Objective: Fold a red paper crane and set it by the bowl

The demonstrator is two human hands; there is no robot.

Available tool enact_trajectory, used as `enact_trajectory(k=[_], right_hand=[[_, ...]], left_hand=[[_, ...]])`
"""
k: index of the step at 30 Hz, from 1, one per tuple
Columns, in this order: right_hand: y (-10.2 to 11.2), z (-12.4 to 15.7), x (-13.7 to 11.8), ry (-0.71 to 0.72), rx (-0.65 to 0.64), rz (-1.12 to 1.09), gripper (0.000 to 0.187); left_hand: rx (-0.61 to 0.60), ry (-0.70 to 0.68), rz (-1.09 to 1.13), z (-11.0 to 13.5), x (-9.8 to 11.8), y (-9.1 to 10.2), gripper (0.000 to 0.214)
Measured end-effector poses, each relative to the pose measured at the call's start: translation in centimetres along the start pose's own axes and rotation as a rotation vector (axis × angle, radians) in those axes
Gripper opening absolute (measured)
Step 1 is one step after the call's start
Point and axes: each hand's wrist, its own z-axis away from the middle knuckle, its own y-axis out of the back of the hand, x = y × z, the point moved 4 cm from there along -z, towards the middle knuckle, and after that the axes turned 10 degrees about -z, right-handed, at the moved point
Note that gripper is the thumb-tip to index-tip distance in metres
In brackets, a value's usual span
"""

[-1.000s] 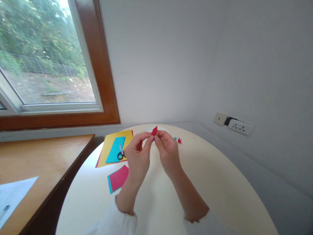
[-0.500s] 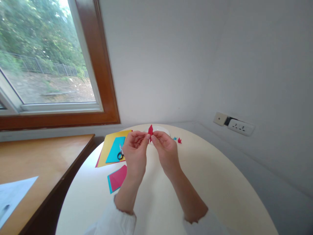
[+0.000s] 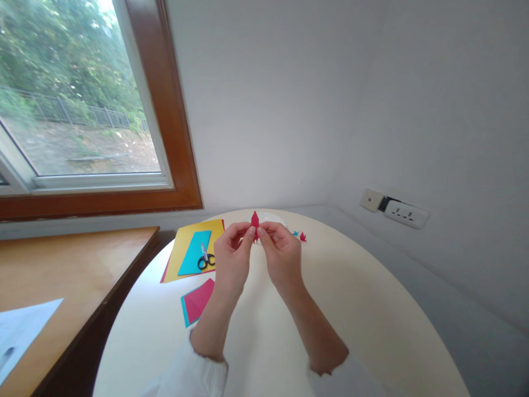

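A small folded red paper piece [image 3: 255, 219], pointed at the top, is pinched upright between my two hands above the table. My left hand [image 3: 233, 251] grips its left side between thumb and fingers, and my right hand [image 3: 282, 251] grips the right side the same way. The fingertips hide part of its lower half. Behind it, a white plate [image 3: 273, 219] shows partly. Just right of my right hand lie a small red folded paper figure [image 3: 303, 237] and a blue one [image 3: 296, 234].
To the left on the round table [image 3: 363, 320] lie yellow sheets [image 3: 185, 242] with a blue sheet [image 3: 190, 258] and black-handled scissors [image 3: 203, 260] on top. Nearer are pink paper pieces [image 3: 198, 300] over blue. A wooden desk [image 3: 82, 264] stands left; the wall is behind.
The red paper piece has turned slightly and its face shows wider between my fingers. My left hand has shifted a little right, uncovering more of the scissors.
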Motion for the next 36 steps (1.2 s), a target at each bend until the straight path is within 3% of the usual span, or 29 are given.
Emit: enact_trajectory(k=[12, 17, 22, 32, 36], right_hand=[[-0.4, 0.5, -0.1, 0.060, 0.043, 0.015, 0.009], [0.0, 0.1, -0.3, 0.038, 0.021, -0.019, 0.020], [0.4, -0.4, -0.9, 0.080, -0.051, 0.037, 0.011], [0.9, -0.6, -1.1, 0.043, -0.049, 0.043, 0.016], [0.8, -0.7, -1.2, 0.005, -0.053, 0.001, 0.016]], left_hand=[[0.073, -0.076, -0.144, 0.4, 0.5, -0.1, 0.011], [0.019, -0.123, -0.182, 0.5, 1.0, -0.4, 0.009], [-0.050, -0.123, -0.132, 0.6, 1.1, -0.8, 0.008], [-0.230, 0.035, -0.024, 0.4, 1.6, -0.6, 0.016], [-0.254, 0.036, -0.027, 0.4, 2.0, -0.5, 0.011]])
